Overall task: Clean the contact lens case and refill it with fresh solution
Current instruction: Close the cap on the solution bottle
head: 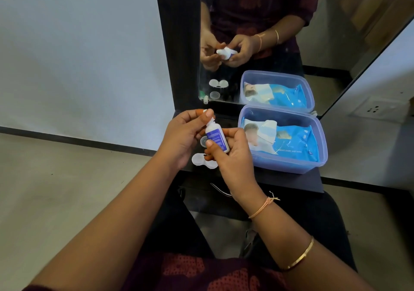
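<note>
With right hand [230, 156] grips blue-labelled white plastic bottle [216, 137], with left hand [181, 136] pinches white cap [205, 111], seemingly uncapping; next, aim over white case [205, 161] beneath.

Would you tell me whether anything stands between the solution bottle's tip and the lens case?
Yes: the left hand pinches the solution bottle at its tip, and the right hand, gripping it, partly covers the lens case.

Home dressing corner: black-framed mirror [257, 44], plain wall, tub [284, 165] of baby wipes [295, 144].
</note>
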